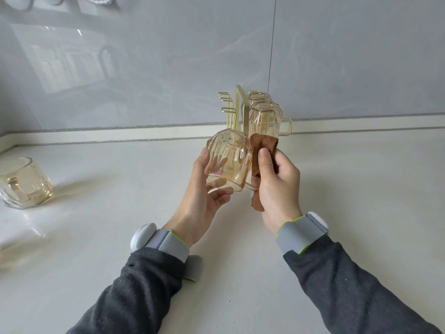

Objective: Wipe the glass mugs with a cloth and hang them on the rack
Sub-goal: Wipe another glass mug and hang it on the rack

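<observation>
Centre frame: left hand [204, 196] grasps an amber faceted glass mug [228, 160] held clear of the pale stone countertop [120, 237], thumb up its left side, fingers curled under the rim. Mug is tipped over, base pointing up and away, mouth toward the lower frame, handle sticking out at lower right. Right hand [277, 186] clenches a brown folded cloth [263, 147], thumb pressing it against the mug's right side; a tail of cloth hangs below the palm. Just behind the hands, at the foot of the glossy grey wall panel [337, 56], stands a gold wire rack [237, 109]. Its right-side pegs carry two more amber glass mugs, upside down, the front hung mug [265, 119] overlapping the rear hung mug [258, 96]; left-side pegs bare. Far left edge of frame: a fourth amber mug [24, 184] sits on the counter, well apart. Grey wristbands with lime edging [298, 232] on both wrists, dark grey sleeves [349, 285] below.
</observation>
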